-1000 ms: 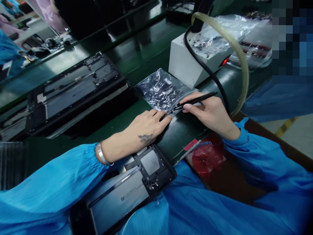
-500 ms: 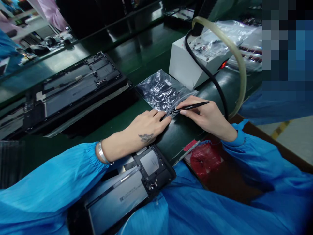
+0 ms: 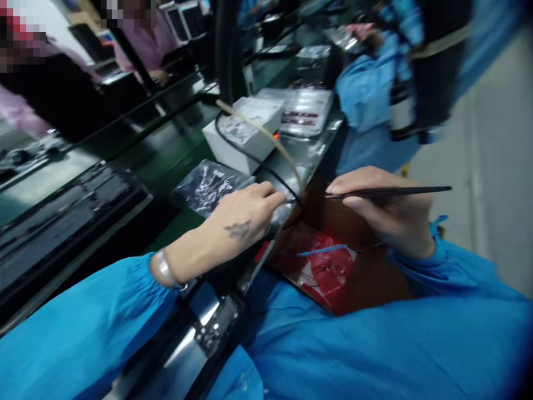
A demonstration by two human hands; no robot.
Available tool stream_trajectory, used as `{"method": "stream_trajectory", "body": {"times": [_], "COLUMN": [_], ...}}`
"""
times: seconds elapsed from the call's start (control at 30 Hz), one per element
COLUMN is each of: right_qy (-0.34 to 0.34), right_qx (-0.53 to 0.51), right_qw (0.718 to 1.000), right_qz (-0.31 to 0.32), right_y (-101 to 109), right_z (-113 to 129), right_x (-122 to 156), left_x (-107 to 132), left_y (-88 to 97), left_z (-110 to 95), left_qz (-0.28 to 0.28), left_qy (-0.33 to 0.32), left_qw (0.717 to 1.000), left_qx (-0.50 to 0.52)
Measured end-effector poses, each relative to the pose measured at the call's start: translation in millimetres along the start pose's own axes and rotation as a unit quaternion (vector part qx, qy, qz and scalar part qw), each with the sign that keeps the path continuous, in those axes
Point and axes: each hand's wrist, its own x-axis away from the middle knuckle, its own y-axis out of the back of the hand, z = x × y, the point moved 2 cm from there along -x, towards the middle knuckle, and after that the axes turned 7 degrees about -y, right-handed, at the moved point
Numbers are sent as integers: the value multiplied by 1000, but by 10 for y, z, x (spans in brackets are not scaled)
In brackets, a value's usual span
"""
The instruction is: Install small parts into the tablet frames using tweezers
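My right hand [image 3: 383,208] is closed around black tweezers [image 3: 400,191], held nearly level past the bench edge, their tips to the left. Whether the tips grip anything is too blurred to tell. My left hand [image 3: 245,219] lies over the near right end of a clear plastic bag [image 3: 206,186]. Its fingers are bent together and their tips are blurred, so what they hold cannot be made out. Below my left wrist, an opened tablet-like device [image 3: 208,322] with its inner parts showing leans at the bench edge, partly covered by my sleeve.
A white box [image 3: 245,133] with a red light stands behind the bag, a black cable [image 3: 258,161] and a pale hose [image 3: 266,133] arching in front. Further device housings [image 3: 83,228] lie left. Below the bench edge is a red plastic bag [image 3: 328,266]. Co-workers stand beyond.
My right hand has moved away from the plastic bag to the right with the tweezers. My left hand stays by the bag. The view has swung right.
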Motion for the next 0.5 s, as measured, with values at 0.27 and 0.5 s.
{"method": "stream_trajectory", "body": {"times": [0.27,0.5], "right_qy": [-84,-99], "right_qx": [130,-92], "right_qw": [957,915], "right_qz": [-244,-379], "right_y": [930,875], "right_z": [-213,-537], "right_x": [285,296], "left_x": [-1665,-1716], "left_y": [-538,-484], "left_z": [-774,-1003], "left_qz": [-27,-101], "left_qy": [81,79], "left_qw": [659,584], "left_qx": [748,802]}}
